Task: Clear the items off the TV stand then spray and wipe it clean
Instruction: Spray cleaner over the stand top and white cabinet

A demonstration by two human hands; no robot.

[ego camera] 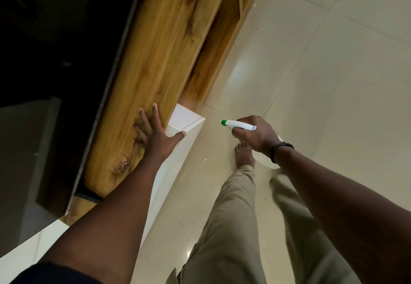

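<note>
Tiled floor, wood stand [160, 45] top bare. Left hand [155, 132] flat, fingers spread, likely bracing. Right hand [253, 134] curled round sprayer [239, 125], nozzle aimed standward for spraying.

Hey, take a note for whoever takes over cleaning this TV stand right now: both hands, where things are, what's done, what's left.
Left grip: rests flat, fingers spread, on the wooden top of the TV stand.
Right grip: holds the spray bottle above the floor, green nozzle pointing toward the stand.
Done: the visible part of the top carries no items, and a wet patch sits near its close end.
Left: probably spray the remaining top, then wipe it. No cloth is in view.
</note>
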